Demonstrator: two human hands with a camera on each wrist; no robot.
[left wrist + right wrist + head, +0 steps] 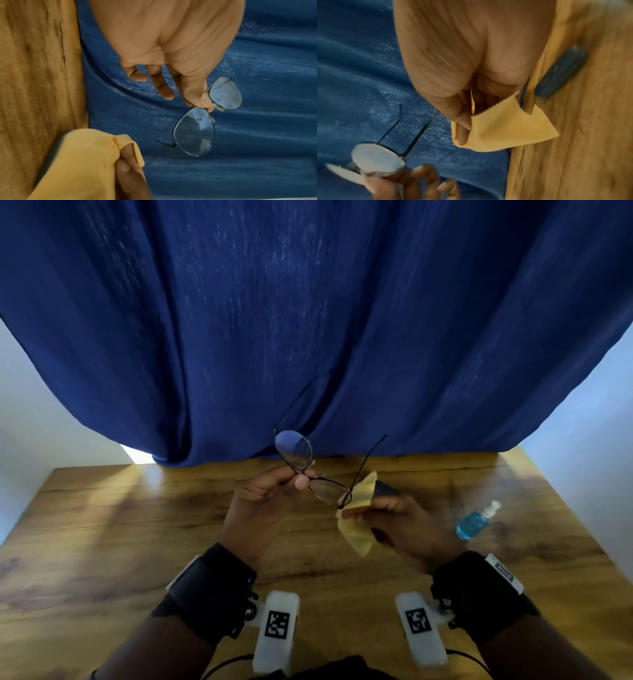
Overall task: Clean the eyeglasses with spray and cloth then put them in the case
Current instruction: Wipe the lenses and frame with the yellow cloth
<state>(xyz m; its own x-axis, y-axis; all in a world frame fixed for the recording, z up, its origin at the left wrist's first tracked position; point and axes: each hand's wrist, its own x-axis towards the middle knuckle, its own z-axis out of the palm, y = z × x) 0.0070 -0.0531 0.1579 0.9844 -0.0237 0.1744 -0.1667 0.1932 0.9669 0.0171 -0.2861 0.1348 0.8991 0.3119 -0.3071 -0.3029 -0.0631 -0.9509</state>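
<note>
Thin-framed eyeglasses hang in the air above the wooden table, temples unfolded and pointing away. My left hand pinches them at the bridge between thumb and forefinger; the left wrist view shows the same pinch on the eyeglasses. My right hand grips a folded yellow cloth just right of the nearer lens, close to it. The right wrist view shows the cloth wrapped over my fingers. A dark blue case lies on the table behind the right hand. A blue spray bottle lies at the right.
A dark blue curtain hangs along the table's far edge. White walls close in both sides. Black wrist straps with white tagged camera mounts sit on both forearms.
</note>
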